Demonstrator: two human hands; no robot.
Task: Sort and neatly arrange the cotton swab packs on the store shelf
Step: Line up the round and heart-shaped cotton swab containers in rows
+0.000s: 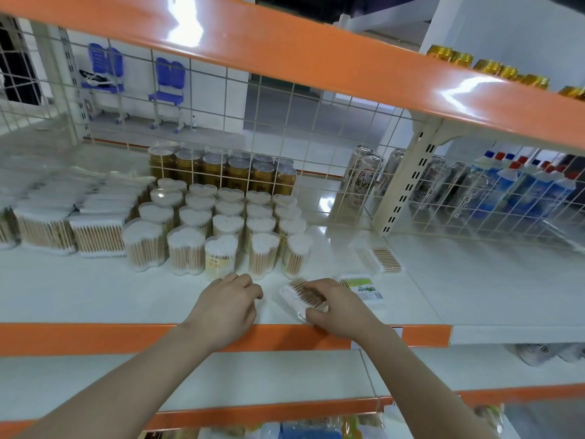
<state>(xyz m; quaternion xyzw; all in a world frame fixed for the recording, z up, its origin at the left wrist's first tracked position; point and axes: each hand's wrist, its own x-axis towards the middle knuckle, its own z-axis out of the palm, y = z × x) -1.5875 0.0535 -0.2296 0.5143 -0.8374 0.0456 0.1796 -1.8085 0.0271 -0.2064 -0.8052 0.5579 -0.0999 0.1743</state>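
Observation:
My right hand [338, 307] grips a flat clear pack of wooden cotton swabs [299, 294] lying near the front edge of the white shelf [95, 299]. Just right of it lies a second flat pack with a green label [364, 288]. A third flat pack [381, 259] lies farther back right. My left hand [226, 307] rests on the shelf with curled fingers and holds nothing, just in front of the rows of heart-shaped clear tubs of swabs [218, 226]. Square bagged swab packs [95, 237] stand in rows at the left.
Gold-lidded cans [221, 169] stand behind a wire grid [285, 122] at the back. A wire divider [474, 198] on the right fences off beer cans and blue bottles. An orange-edged shelf [316, 61] hangs overhead; a lower shelf [253, 381] sits below.

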